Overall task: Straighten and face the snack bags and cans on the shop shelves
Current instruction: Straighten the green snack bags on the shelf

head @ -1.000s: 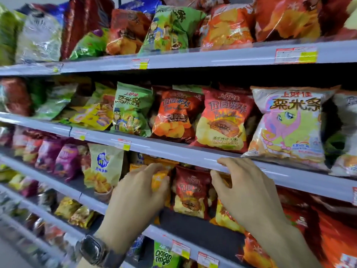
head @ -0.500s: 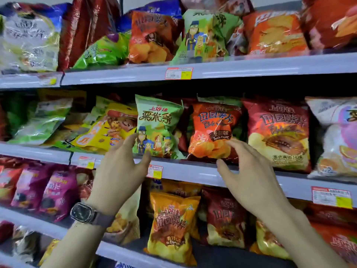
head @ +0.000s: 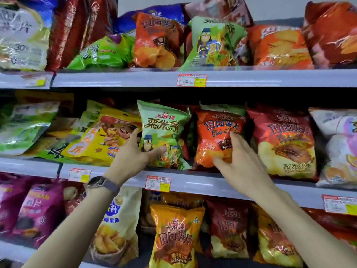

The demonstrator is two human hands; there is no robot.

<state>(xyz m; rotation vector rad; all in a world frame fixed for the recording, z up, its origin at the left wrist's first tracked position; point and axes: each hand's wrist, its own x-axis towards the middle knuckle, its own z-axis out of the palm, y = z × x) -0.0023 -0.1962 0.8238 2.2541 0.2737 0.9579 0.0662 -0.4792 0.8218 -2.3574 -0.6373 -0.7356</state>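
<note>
The left hand [head: 133, 155] holds the green bag [head: 164, 122] on the middle shelf [head: 202, 183], with its thumb on the front and its fingers [head: 133, 133] curled round the left edge. The right hand [head: 241, 163] grips the orange bag [head: 212, 128] just beside it on the same shelf, thumb and fingers pressed into its front. Both bags stand up and face out. A watch [head: 96, 181] is on the left wrist
</note>
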